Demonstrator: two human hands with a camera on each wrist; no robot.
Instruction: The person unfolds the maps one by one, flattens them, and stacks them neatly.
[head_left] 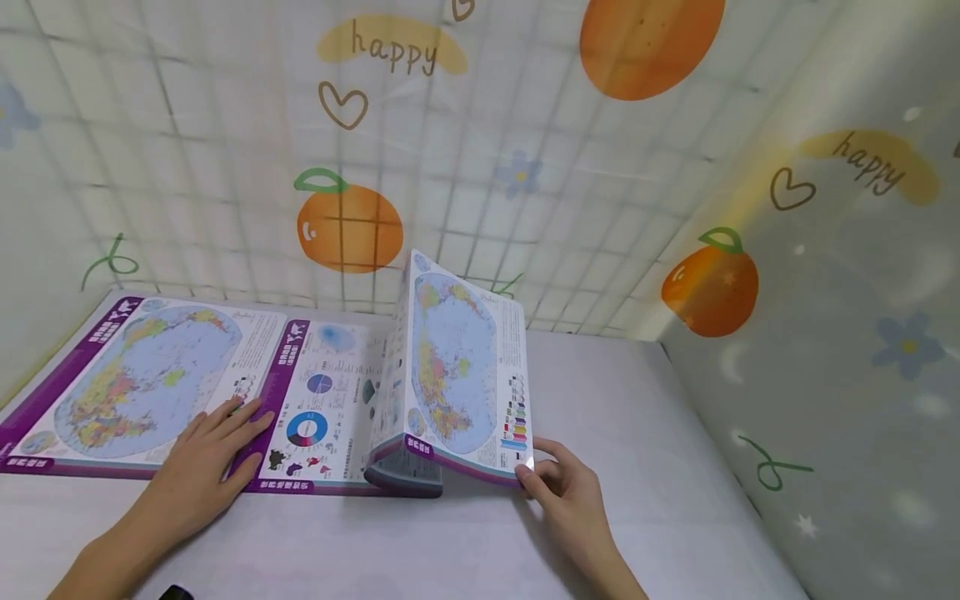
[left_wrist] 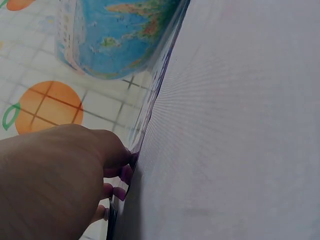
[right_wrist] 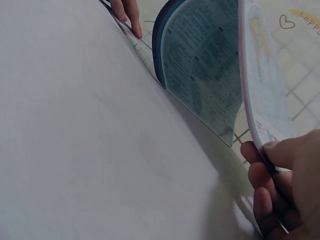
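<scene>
head view: a printed map sheet (head_left: 318, 454) with purple borders lies on the white table (head_left: 637, 417), ahead of the person, part of it flat and part lifted. the left hand (head_left: 198, 467) rests palm down on the flat part, its fingers straight and a little spread, the thumb set apart from them; the fingertips reach onto the purple strip (head_left: 281, 392) that runs between a world map panel (head_left: 150, 375) and a panel of charts (head_left: 333, 400). whether those two panels belong to one piece, i cannot tell.

the right hand (head_left: 570, 492) pinches the lower right corner of the raised panel (head_left: 457, 367) — thumb on the printed face, the other fingers curled behind the edge. this panel stands tilted up off the table, another world map on its face, and a curved fold shows below its left side, near the table.

right wrist view: the pinched edge runs between thumb and fingers, and the curved fold (right_wrist: 200, 65), covered in small dark text, sits just beside it — apart from the fingers.

left wrist view: the fingers meet the purple edge, seen nearly edge-on.

behind everything hangs a cloth (head_left: 232, 192) with oranges and a grid.
</scene>
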